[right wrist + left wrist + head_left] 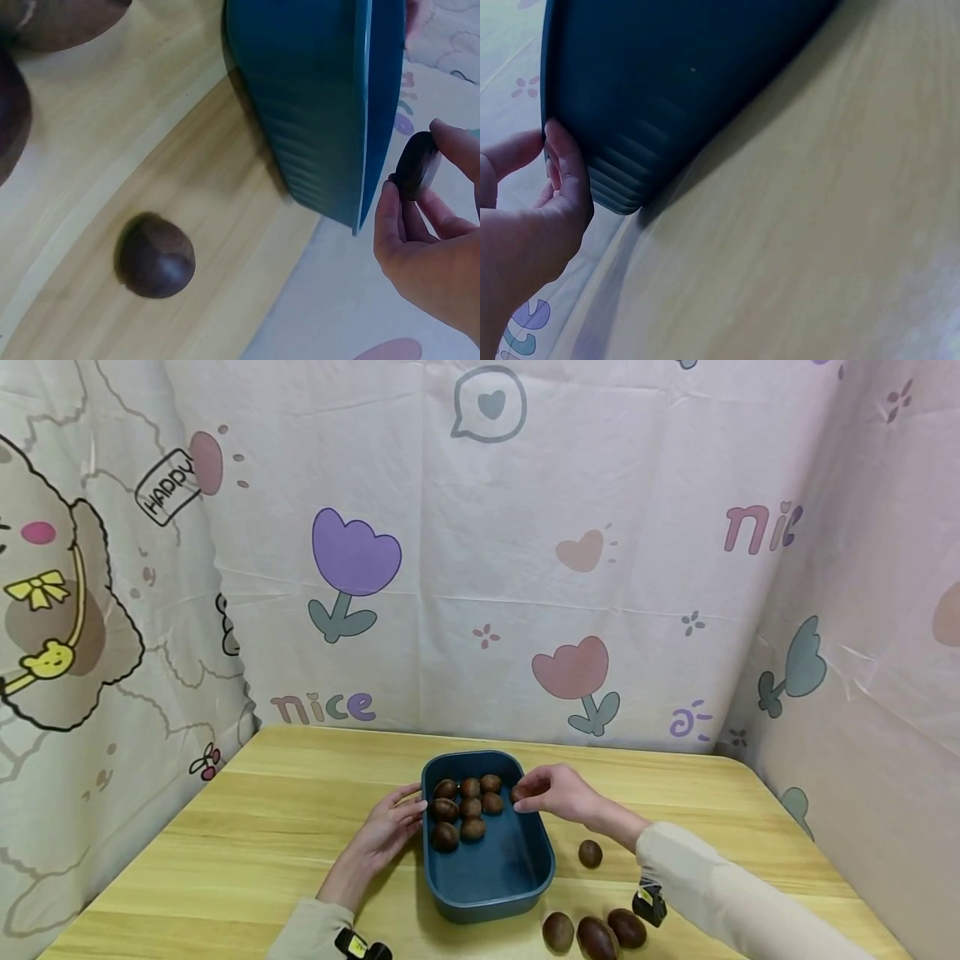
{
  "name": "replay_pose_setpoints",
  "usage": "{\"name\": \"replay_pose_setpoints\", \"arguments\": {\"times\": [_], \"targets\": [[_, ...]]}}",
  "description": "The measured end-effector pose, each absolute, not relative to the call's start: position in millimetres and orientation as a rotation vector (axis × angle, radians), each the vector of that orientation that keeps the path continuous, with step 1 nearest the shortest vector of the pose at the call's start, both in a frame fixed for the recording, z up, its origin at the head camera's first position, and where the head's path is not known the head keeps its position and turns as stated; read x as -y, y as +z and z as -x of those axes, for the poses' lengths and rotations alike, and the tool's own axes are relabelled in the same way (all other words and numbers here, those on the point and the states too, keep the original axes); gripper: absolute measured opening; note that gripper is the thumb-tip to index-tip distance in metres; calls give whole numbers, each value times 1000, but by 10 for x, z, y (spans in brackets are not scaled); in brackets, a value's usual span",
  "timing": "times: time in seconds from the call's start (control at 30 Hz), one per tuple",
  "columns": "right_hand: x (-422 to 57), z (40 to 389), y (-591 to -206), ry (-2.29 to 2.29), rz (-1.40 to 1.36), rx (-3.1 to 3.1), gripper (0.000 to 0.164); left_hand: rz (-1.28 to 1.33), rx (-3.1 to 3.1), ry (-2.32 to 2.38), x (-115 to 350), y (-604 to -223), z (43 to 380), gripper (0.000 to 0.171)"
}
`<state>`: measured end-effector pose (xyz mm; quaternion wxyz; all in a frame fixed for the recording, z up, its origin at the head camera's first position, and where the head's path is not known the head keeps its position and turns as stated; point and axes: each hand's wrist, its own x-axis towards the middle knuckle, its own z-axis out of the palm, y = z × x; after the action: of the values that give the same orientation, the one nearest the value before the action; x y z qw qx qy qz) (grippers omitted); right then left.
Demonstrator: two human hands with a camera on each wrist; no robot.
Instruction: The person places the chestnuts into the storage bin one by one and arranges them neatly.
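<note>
A dark blue rectangular container [491, 906] stands on the table with several brown chestnuts [471, 808] in rows at its far left part. On its left side my left hand [386, 831] holds the rim; in the left wrist view the thumb and a finger [570, 161] meet at that edge. My right hand [558, 793] pinches one chestnut [418, 165] between thumb and fingertips, at the container's far right rim. In the head view the fingers partly cover this chestnut.
A single chestnut [590, 853] lies on the wooden table [315, 793] to the right of the container. Nearer the front, three larger ones [597, 937] sit close together below the right forearm. A printed cloth [480, 552] hangs behind and along both sides.
</note>
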<state>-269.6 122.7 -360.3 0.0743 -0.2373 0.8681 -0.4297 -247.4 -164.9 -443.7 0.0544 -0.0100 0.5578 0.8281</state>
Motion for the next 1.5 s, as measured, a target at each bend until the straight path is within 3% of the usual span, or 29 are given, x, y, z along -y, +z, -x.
{"name": "replay_pose_setpoints", "arguments": {"times": [0.4, 0.83, 1.5], "targets": [[-891, 2675, -3711, -1299, 639, -2586, 23, 32, -1702, 2510, 1652, -4443, 2478, 48], [-648, 2716, -3917, -1048, 834, -2803, 7, 17, -1701, 2514, 1645, -4464, 2478, 47], [-595, 2614, -4043, -1011, 703, -2851, 20, -19, -1688, 2495, 1673, -4461, 2483, 50]]}}
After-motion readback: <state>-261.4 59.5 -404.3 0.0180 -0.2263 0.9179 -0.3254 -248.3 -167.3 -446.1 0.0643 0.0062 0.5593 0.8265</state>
